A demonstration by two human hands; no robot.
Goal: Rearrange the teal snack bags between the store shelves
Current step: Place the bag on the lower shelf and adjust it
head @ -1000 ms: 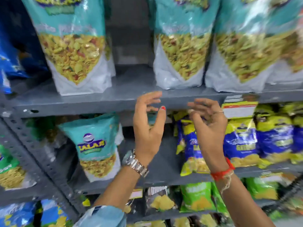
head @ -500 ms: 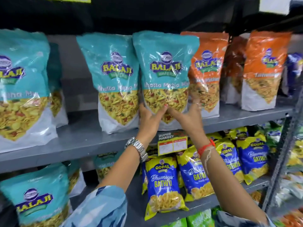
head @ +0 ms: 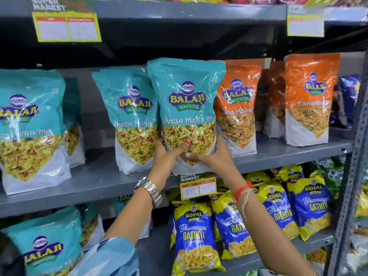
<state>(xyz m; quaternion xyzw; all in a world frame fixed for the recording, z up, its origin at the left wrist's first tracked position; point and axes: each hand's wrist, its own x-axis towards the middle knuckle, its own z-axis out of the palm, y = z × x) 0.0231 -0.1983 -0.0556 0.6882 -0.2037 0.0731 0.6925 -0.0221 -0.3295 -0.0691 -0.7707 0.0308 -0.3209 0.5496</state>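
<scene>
A teal snack bag (head: 187, 100) stands upright at the front edge of the grey upper shelf (head: 99, 182), gripped at its lower part by both hands. My left hand (head: 166, 154) clasps its lower left side, thumb across the front. My right hand (head: 211, 156) holds the lower right side. A second teal bag (head: 132, 118) stands just left of it, partly overlapped. A third teal bag (head: 29, 128) stands at the far left. Another teal bag (head: 45, 244) sits on the lower shelf at the bottom left.
Orange snack bags (head: 237, 108) (head: 310, 98) stand right of the held bag on the same shelf. Blue and yellow bags (head: 194, 236) fill the lower shelf under my arms. A price tag (head: 198, 186) hangs on the shelf edge. A perforated upright post (head: 356, 176) runs along the right.
The view rose from the lower shelf to the upper one. Both hands went up from the shelf edge, closed on the middle teal bag, and it now leans forward at the shelf's front.
</scene>
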